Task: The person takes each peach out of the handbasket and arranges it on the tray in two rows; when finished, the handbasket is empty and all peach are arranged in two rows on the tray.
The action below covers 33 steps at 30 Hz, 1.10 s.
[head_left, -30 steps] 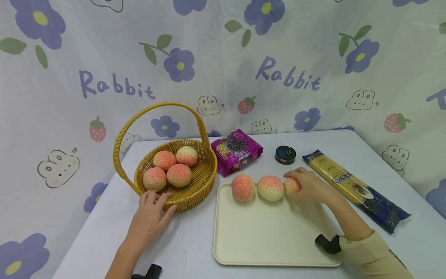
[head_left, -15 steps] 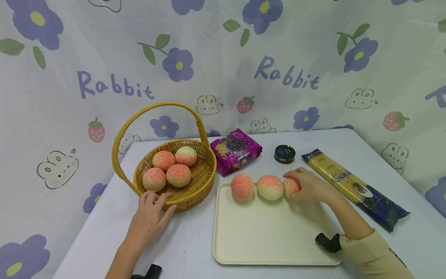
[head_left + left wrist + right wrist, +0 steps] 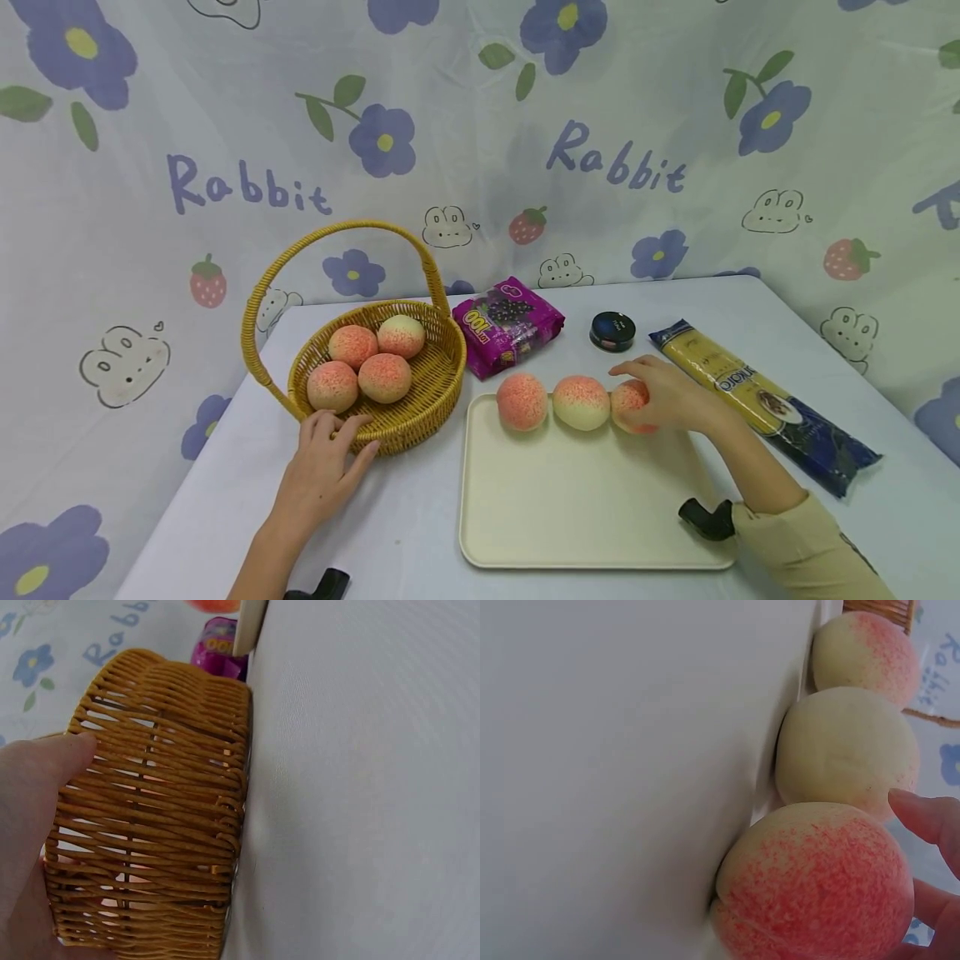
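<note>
On tray (image 3: 585, 508), rightmost peach (image 3: 628, 407) just beside slack right grip (image 3: 669, 395); left grip (image 3: 322, 467) grasps basket (image 3: 420, 429).

Peaches (image 3: 581, 403) are pink-speckled cream, the basket (image 3: 422, 427) golden.

Seven peaches (image 3: 385, 378) show: four in one wicker basket (image 3: 435, 408), three in a row at the far edge of one cream tray (image 3: 570, 500). One purple packet (image 3: 508, 325) and one long yellow-and-blue packet (image 3: 750, 396) make two, plus one round black container (image 3: 612, 331). One left hand (image 3: 322, 468) and one right hand (image 3: 669, 396) are in view; one backdrop cloth (image 3: 480, 125) bears three printed strawberries (image 3: 208, 283).
</note>
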Available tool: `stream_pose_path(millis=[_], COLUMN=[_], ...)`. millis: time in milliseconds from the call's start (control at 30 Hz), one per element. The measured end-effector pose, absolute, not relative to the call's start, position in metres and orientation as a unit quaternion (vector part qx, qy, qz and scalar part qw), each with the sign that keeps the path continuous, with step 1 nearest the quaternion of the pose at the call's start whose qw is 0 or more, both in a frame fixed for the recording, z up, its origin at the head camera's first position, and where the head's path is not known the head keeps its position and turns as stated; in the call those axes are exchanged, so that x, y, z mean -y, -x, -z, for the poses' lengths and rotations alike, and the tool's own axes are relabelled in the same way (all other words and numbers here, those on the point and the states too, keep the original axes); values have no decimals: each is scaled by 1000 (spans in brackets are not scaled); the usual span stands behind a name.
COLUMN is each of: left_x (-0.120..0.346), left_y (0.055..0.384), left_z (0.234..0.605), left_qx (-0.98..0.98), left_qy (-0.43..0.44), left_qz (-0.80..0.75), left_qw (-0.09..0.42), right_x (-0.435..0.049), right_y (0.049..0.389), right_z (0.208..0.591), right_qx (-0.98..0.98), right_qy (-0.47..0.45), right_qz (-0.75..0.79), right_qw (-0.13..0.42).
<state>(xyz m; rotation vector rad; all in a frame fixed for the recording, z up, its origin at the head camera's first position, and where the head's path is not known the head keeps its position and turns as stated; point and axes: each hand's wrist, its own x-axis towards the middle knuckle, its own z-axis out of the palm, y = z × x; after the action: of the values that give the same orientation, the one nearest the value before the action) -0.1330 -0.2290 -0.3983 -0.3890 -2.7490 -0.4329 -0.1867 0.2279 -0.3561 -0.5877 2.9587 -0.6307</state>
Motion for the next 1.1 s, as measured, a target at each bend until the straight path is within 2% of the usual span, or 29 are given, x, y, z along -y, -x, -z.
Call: stream_pose_path(millis=[300,633,867,1100], left_x=[229,229,228,229], left_y=[133,133,133,132], left_z=[398,396,394,395], left_qx=[964,965,966,966], left_qy=[137,138,136,136], left_qz=[153,149,145,144], left_qw=[167,164,167,166], right_x=[-213,-183,-159,-130], right_y=[194,203,208,215], right_z=[348,337,329,325], right_qx=[-962,-955,-946,-938], right_qy=[182,212,240,270], right_qz=[201,205,216,219], right_qw=[20,24,5,15])
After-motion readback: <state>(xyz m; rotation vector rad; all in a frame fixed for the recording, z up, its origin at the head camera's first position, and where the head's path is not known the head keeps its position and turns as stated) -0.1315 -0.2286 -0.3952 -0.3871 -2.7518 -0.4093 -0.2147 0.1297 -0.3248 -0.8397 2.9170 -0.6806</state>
